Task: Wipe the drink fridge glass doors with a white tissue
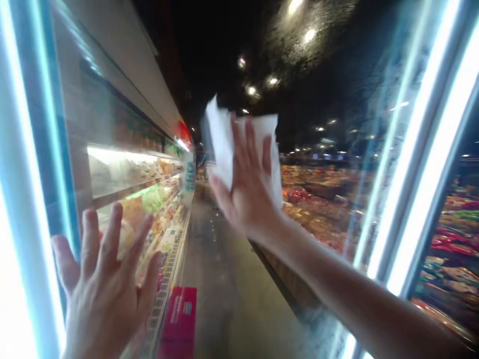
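My right hand [250,192] presses a white cloth or paper towel [224,144] flat against a glass door [322,89], fingers stretched over it. The glass around it looks wet or misted, with droplets high up. My left hand [103,289] lies flat on the same glass at the lower left, fingers spread, holding nothing. Through the glass I see a shop aisle.
Bright lit door frames stand at the far left [22,199] and right [422,164]. Beyond the glass are chilled shelves of packed food [149,199] on the left, produce displays [318,199] on the right and a red sign [179,319] low in the aisle.
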`<state>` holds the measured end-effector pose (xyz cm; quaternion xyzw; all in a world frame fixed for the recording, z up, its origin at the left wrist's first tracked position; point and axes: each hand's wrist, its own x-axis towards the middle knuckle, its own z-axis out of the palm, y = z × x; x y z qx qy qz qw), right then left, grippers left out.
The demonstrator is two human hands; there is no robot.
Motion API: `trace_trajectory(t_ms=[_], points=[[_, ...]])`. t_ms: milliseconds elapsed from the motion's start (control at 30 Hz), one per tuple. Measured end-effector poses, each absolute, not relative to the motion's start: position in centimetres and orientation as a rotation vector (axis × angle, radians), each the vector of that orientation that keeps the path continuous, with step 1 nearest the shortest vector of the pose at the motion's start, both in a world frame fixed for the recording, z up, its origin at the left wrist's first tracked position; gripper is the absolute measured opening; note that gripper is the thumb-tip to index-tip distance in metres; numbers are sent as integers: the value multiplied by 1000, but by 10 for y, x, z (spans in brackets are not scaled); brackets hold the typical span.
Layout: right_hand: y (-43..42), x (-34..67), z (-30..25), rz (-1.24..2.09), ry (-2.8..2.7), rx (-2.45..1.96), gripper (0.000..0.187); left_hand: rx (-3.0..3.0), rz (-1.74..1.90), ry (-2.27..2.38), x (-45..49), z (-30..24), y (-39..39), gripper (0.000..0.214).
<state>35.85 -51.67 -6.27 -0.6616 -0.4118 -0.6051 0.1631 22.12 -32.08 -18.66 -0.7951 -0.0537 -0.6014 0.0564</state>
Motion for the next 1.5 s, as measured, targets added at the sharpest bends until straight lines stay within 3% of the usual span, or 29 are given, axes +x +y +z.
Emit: trace_trajectory(t_ms=[100,167,233,400,467,533,667,733,967,1167,1233,1400,1500], points=[[-502,349,-212,-1658,-1367,-2014,82,-2394,-1750,-203,215,-239,-315,81],[-494,343,-273,-1643,-1247,-2039,87,-2415,-1707,-179,210,-263,-310,82],[-480,333,-271,-1612,-1172,-2032,89,-2447,-1709,-126,204,-273,-306,81],[-430,307,-120,-1516,-1130,-1942,82,-2536,-1670,-140,195,-276,-309,81],[-421,303,-107,-1517,-1148,-1913,81,-2528,-1646,-164,195,-288,-312,85],[-426,304,-153,-1528,-1163,-1911,84,-2523,-1642,-178,196,-309,-312,89],[-461,319,-317,-1571,-1172,-1940,87,-2564,-1645,-275,197,-352,-311,94],[-480,327,-355,-1571,-1223,-1957,89,-2584,-1646,-309,199,-357,-314,96],[-503,343,-258,-1459,-973,-2120,88,-2595,-1711,-271,220,-304,-348,98],[-567,367,-389,-1571,-1224,-2024,83,-2673,-1687,-235,244,-334,-394,97],[-595,386,-397,-1577,-1135,-2028,83,-2722,-1678,-193,258,-350,-416,99],[-651,440,-351,-1332,-854,-2192,76,-2786,-1656,-168,297,-367,-480,101],[-688,453,-406,-1359,-948,-2165,84,-2776,-1655,-69,320,-387,-515,98]])
